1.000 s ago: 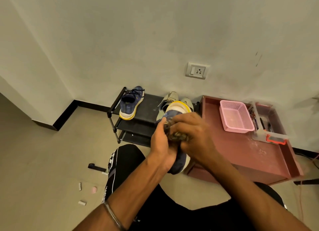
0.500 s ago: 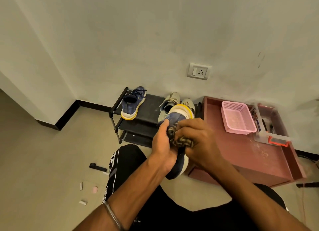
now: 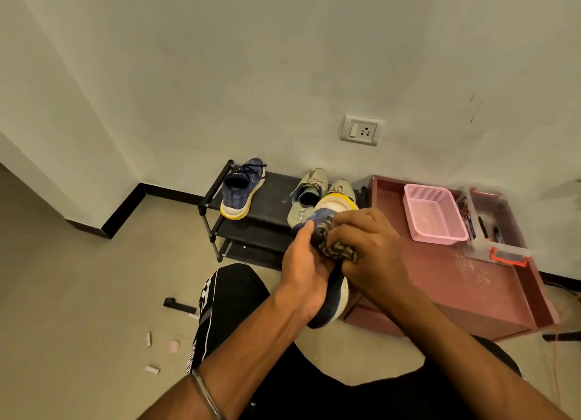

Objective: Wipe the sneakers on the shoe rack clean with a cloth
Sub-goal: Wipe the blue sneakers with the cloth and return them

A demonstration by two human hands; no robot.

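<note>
My left hand (image 3: 303, 272) grips a blue sneaker (image 3: 331, 303) with a white and yellow sole, held up in front of the black shoe rack (image 3: 270, 206). My right hand (image 3: 369, 250) presses a dark patterned cloth (image 3: 334, 247) against the sneaker's upper. Its matching blue sneaker (image 3: 240, 188) stands on the left of the rack's top shelf. A pair of beige sneakers (image 3: 309, 193) sits on the right of that shelf, partly hidden behind the held shoe.
A reddish low cabinet (image 3: 456, 281) stands right of the rack, carrying a pink basket (image 3: 432, 214) and a clear box with an orange latch (image 3: 503, 250). A wall socket (image 3: 361, 130) is above. Small bits and a black object (image 3: 177, 305) lie on the floor left of my knee.
My right hand with the cloth has shifted slightly along the sneaker's upper. The view has tilted a little; the left hand keeps its hold.
</note>
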